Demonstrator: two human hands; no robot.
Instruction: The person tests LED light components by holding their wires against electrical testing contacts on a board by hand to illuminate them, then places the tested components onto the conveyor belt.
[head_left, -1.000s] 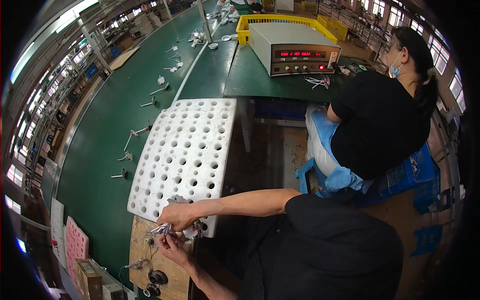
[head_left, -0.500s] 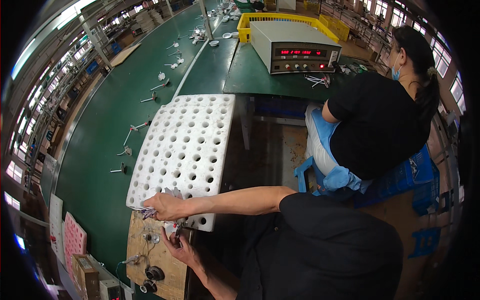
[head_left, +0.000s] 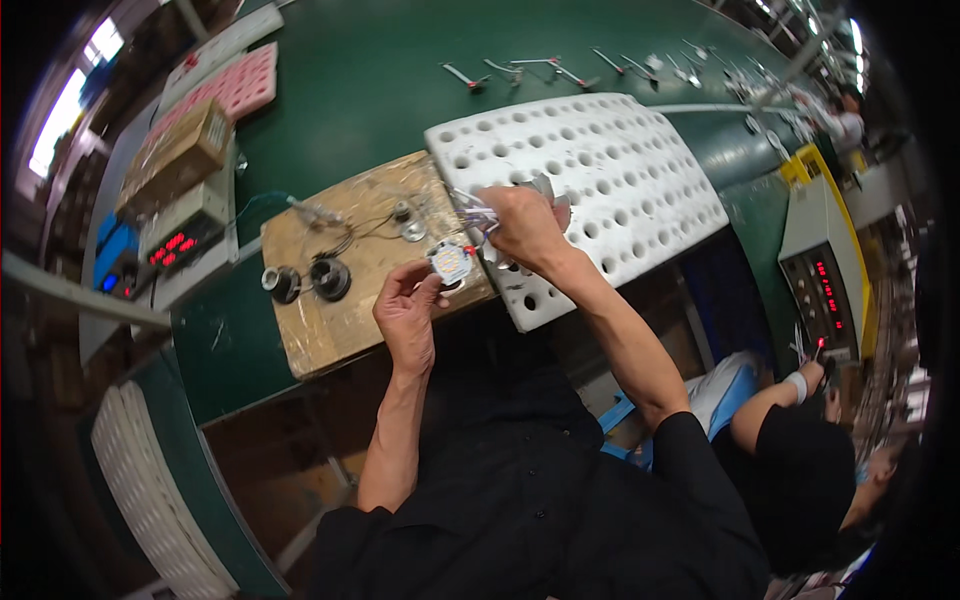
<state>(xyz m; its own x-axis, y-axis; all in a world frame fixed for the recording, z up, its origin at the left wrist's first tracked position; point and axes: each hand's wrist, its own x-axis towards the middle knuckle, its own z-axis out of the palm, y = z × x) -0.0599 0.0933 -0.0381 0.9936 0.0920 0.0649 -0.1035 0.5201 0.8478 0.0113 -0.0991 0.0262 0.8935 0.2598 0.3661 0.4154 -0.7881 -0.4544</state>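
My left hand [head_left: 406, 312] pinches the edge of a small round LED board [head_left: 452, 264], whose pale face with yellow dots is turned up. It is held above the right edge of a cardboard-brown work board [head_left: 345, 325]. Over the near left part of a white foam tray [head_left: 640, 165] with rows of holes, my right hand [head_left: 528, 228] is closed round a bunch of wired parts. Thin whitish wires [head_left: 472, 207] stick out on its left side, and grey flat pieces [head_left: 548, 190] show beyond the knuckles. Its fingertips are mostly hidden, close to the LED board.
Two black round sockets [head_left: 328, 279] and a cabled clear piece [head_left: 412, 228] lie on the work board. At left stand a meter [head_left: 185, 235] and a carton [head_left: 180, 160]. Several wired parts [head_left: 570, 75] lie on the green surface [head_left: 370, 75]. A co-worker [head_left: 800, 460] sits right, by another meter [head_left: 825, 275].
The view has swung round, bringing the work board nearer the middle. My left hand now shows the LED board face up; my right hand still grips the bunch beside it.
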